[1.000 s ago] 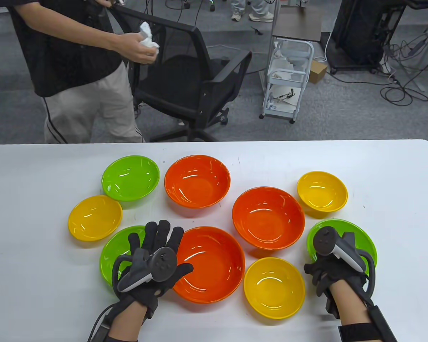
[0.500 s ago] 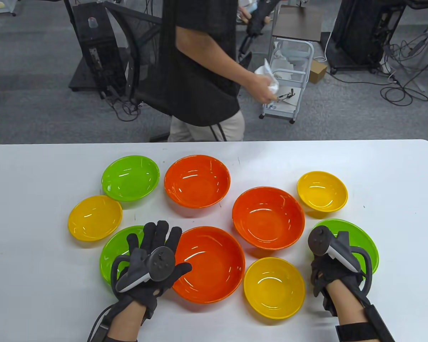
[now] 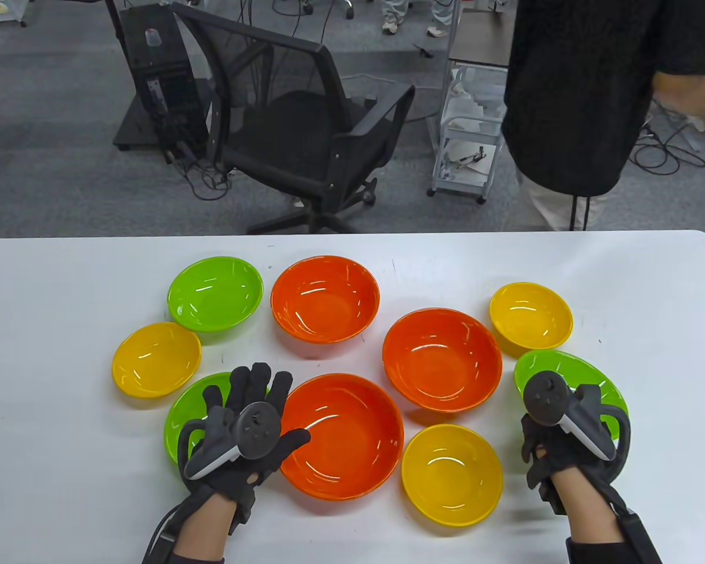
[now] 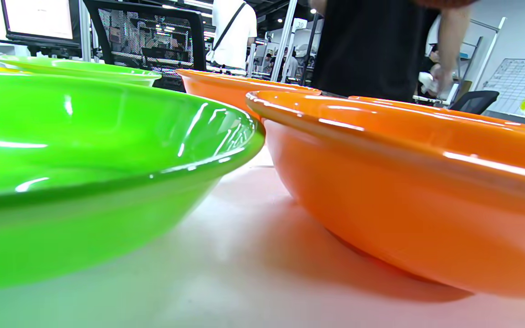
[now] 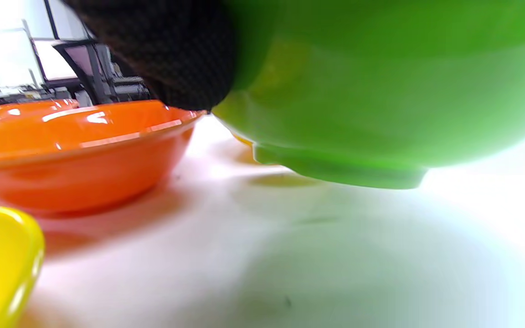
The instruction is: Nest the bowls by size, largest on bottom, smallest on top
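While our right hand (image 3: 555,437) grips the green bowl (image 3: 587,376) at its near rim, with its foot clear of the white table (image 3: 59,329) in the right wrist view, our left hand (image 3: 244,420) hovers with fingers spread between a second green bowl (image 3: 185,411) and the biggest orange bowl (image 3: 352,437), holding nothing. None of the nine bowls is nested yet, so we judge this to be the very first lift. To do it well, we should decide on the base first: the biggest orange bowl looks the widest, so it should stay put and receive the rest. We ought to keep the lifted bowl level, carry it high enough to clear the yellow bowl (image 3: 452,476) and the middle orange bowl (image 3: 443,358) beside it, and set it down centred rather than dropping it. These glossy bowls probably slide easily, so the left hand could steady the base.
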`<state>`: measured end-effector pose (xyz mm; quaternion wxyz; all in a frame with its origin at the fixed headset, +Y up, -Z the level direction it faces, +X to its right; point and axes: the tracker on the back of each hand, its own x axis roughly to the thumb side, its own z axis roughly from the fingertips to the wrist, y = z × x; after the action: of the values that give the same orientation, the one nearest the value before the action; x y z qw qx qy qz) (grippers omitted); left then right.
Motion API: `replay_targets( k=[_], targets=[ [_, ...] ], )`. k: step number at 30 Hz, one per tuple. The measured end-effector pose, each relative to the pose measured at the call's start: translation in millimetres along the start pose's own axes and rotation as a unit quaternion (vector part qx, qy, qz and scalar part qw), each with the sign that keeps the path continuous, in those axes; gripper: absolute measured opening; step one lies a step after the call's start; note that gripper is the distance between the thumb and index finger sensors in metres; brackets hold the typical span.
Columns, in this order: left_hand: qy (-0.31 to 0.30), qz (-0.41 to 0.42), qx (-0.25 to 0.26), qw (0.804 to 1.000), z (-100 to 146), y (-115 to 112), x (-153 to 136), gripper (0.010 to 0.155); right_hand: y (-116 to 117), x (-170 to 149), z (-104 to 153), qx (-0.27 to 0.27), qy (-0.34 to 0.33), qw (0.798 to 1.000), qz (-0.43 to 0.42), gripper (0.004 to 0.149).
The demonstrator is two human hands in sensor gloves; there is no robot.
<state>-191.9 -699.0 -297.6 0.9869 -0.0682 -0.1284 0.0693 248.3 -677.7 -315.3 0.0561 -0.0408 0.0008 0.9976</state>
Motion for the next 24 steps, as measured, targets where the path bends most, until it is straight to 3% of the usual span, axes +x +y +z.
replay_targets(
  k=[6, 11, 19, 24],
  targets=[
    [0.003, 0.006, 0.001, 1.0, 0, 0, -2, 0.091, -7, 14, 1, -0.101, -0.073, 0.992, -0.014, 0.041],
    [0.009, 0.013, 0.001, 1.0, -1, 0, -6, 0.091, -4, 28, -4, -0.14, -0.135, 0.981, -0.015, 0.04],
    [0.014, 0.019, -0.001, 1.0, -2, 0, -9, 0.091, 9, 53, -17, -0.128, -0.209, 0.97, -0.005, 0.041],
    [0.013, 0.022, 0.002, 1.0, -2, 0, -10, 0.091, 15, 68, -26, -0.089, -0.238, 0.967, 0.011, 0.041]
  ],
)
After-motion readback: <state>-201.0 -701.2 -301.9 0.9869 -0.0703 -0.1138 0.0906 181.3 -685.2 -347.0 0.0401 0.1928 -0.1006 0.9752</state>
